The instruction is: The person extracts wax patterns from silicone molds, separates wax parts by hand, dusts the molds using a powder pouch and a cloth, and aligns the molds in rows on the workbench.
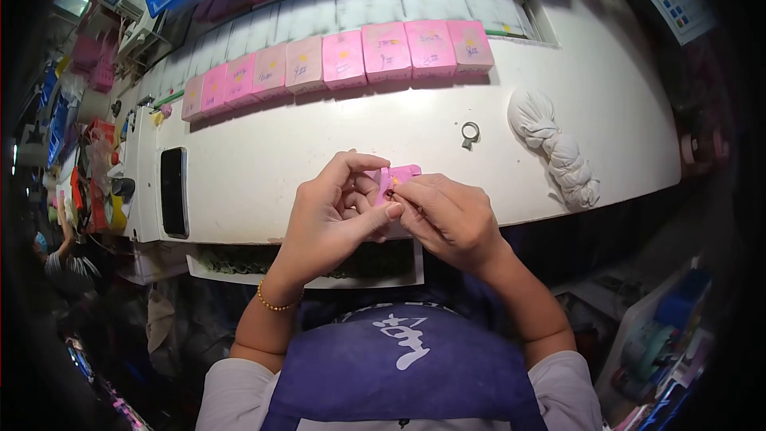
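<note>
My left hand (339,199) is closed round a pink rubber mold (407,171), thumb below and index finger along its upper edge. The mold looks parted, with one flap raised on the left. My right hand (451,215) meets it from the right, its thumb and fingers pinched at the mold's inner face. A small dark piece (389,194) shows at those fingertips; its kind is too small to make out. Both hands are held over the front edge of the white table (335,136). Fingers cover much of the mold.
A row of pink blocks (343,60) with handwritten marks stands across the table. To the right lie a grey ring with a stem (471,134) and a twisted white cloth (554,148). A phone (174,191) lies at the left. Below the table edge is a tray (403,271).
</note>
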A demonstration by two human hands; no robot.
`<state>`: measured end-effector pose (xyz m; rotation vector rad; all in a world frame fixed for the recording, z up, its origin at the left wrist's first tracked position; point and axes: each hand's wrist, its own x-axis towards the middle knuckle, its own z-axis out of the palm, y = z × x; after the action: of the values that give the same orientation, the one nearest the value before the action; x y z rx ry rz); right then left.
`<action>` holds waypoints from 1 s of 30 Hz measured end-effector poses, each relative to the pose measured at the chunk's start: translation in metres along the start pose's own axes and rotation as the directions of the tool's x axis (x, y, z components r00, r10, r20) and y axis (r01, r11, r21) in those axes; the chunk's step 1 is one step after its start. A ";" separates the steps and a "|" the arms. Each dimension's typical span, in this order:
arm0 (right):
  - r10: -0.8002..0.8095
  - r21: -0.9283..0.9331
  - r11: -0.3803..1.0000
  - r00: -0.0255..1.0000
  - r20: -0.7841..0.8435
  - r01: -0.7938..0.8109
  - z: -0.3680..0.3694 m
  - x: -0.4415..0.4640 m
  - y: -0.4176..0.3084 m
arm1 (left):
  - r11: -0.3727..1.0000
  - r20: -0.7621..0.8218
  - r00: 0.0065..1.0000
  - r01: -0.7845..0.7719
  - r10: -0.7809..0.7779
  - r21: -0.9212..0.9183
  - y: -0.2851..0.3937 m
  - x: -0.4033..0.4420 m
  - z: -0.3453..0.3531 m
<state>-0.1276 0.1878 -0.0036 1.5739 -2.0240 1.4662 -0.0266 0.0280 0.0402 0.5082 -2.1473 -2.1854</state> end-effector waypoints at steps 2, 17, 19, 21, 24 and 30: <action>0.014 0.047 0.999 1.000 0.001 -0.014 -0.001 -0.001 0.002 | 1.000 0.001 1.000 0.010 -0.010 -0.001 0.000 0.001 0.001; 0.427 0.254 0.868 0.902 0.061 -0.428 0.002 -0.003 -0.010 | 0.982 0.043 0.997 0.071 -0.065 -0.175 -0.003 0.001 0.000; 0.380 0.185 0.909 0.925 0.006 -0.375 0.007 -0.006 -0.010 | 0.980 0.036 0.998 0.066 -0.060 -0.187 -0.006 0.000 0.001; 0.329 0.111 0.940 0.943 -0.045 -0.322 0.011 -0.008 -0.011 | 0.978 0.031 0.998 0.061 -0.056 -0.198 -0.010 -0.002 0.002; 0.299 0.062 0.954 0.949 -0.095 -0.295 0.014 -0.008 -0.013 | 0.971 -0.004 0.999 0.040 -0.042 -0.235 -0.016 -0.006 0.004; 0.395 0.069 0.918 0.915 -0.081 -0.391 0.015 -0.003 -0.019 | 0.964 -0.067 0.997 -0.052 0.035 -0.261 -0.029 -0.010 0.008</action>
<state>-0.1052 0.1788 -0.0023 1.1270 -2.3614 1.6996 -0.0134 0.0397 0.0139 0.4986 -1.7822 -2.3468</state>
